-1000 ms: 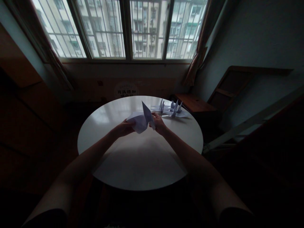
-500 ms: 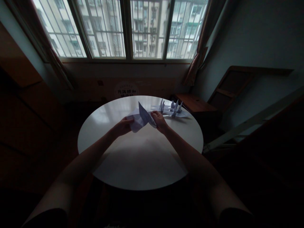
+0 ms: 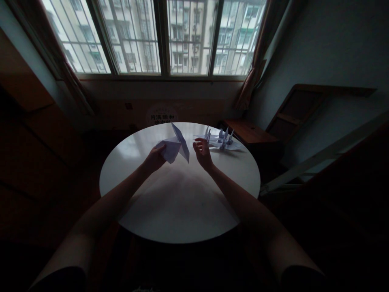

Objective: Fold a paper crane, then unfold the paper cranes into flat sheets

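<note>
My left hand [image 3: 154, 158] grips a partly folded sheet of pale paper [image 3: 174, 147] by its left side and holds it above the round white table [image 3: 179, 202]. One flap of the paper stands up in a point. My right hand [image 3: 202, 153] hovers just right of the paper with its fingers apart and nothing in them. Behind my right hand, a small group of folded paper cranes [image 3: 219, 141] rests on the table's far right part.
A wide barred window [image 3: 161, 36] fills the wall beyond the table. A dark wooden bench or low shelf [image 3: 249, 132] stands right of the table, with a slanted wooden frame [image 3: 298, 107] against the wall. The room is dim.
My right hand has let go of the paper and opened. My left hand has lifted the paper slightly up and to the left.
</note>
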Demonstrator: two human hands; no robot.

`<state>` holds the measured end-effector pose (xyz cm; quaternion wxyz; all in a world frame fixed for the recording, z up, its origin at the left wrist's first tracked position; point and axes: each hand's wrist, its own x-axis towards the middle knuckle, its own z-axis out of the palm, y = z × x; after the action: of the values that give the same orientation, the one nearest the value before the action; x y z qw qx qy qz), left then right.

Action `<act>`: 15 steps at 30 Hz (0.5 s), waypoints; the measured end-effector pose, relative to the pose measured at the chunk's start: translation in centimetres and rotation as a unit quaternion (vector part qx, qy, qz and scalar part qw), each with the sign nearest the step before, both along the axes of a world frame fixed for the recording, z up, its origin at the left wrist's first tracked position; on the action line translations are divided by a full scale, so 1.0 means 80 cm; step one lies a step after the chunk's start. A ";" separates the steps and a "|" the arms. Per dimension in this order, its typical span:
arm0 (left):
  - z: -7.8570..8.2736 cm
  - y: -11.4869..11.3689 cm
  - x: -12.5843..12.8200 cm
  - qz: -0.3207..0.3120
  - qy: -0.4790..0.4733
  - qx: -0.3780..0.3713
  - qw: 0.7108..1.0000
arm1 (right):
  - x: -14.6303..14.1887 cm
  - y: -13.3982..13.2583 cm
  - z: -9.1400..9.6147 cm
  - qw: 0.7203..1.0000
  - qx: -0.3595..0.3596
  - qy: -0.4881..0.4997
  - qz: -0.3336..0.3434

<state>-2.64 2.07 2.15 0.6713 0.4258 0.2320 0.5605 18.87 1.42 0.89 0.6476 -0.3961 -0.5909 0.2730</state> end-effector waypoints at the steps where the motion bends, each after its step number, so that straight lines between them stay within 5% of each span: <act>1: 0.000 0.000 0.001 -0.001 -0.005 -0.001 1.000 | 0.000 -0.005 0.001 0.998 0.031 -0.055 -0.009; 7: -0.003 -0.010 0.007 -0.061 0.032 -0.026 0.997 | -0.005 -0.027 0.005 0.940 0.136 -0.302 -0.078; 15: -0.004 -0.016 0.011 -0.088 0.026 -0.041 0.995 | -0.008 -0.035 0.013 0.884 0.139 -0.412 -0.172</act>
<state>-1.75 0.82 1.85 0.7287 0.4305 0.2340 0.4785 18.23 -1.41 1.95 0.4307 -0.4738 -0.7594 -0.1157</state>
